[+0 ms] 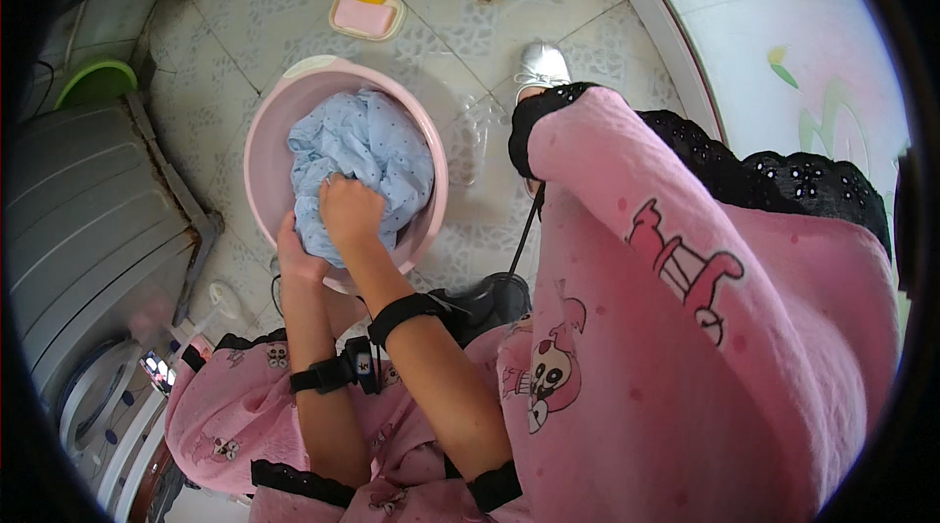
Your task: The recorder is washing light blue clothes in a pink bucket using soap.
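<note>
A pink plastic basin stands on the tiled floor with a bunched light blue dotted cloth inside it. My right hand is clenched on the near part of the cloth, pressing down into it. My left hand grips the cloth at the basin's near rim, partly hidden behind the right wrist. Both forearms wear black straps. My pink patterned garment with black lace trim fills the right and lower part of the view.
A grey washing machine stands to the left. A pink soap dish with a yellow bar lies beyond the basin, a green tub at far left. A silver shoe rests on the floor right of the basin.
</note>
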Motion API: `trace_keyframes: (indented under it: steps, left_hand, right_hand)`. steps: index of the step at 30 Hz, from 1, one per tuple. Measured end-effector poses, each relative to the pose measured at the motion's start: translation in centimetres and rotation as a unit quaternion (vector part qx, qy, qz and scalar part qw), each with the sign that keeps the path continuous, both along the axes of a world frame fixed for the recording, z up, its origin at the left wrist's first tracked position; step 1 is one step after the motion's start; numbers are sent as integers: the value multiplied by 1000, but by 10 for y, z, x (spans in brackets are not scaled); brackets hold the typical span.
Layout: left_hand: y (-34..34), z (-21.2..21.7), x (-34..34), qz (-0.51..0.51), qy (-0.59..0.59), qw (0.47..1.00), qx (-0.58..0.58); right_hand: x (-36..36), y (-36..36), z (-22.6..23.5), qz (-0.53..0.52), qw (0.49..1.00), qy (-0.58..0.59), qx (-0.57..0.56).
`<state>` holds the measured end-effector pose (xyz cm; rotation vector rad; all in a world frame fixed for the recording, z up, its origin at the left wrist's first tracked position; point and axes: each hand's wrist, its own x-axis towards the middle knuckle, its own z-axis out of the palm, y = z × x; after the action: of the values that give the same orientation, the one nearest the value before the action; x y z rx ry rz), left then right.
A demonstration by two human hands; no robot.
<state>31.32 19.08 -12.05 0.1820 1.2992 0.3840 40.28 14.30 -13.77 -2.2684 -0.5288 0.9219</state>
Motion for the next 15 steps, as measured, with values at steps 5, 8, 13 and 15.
trace_keyframes:
  steps: [5,8,13,15]
  left_hand:
    - [-1,3,-3,-1,16,1000,21]
    - [1,4,-1,-7,15,999,35]
    - [-1,-3,6,-29,16,999,24]
    - [6,4,-3,-9,28,999,36]
  right_hand:
    - [-1,-2,9,5,1000,15,-10]
    - [-4,-2,3,-5,1000,4,9]
    - [2,-6,0,-29,999,-39,6]
    - [-5,3,3,-18,999,-29,20]
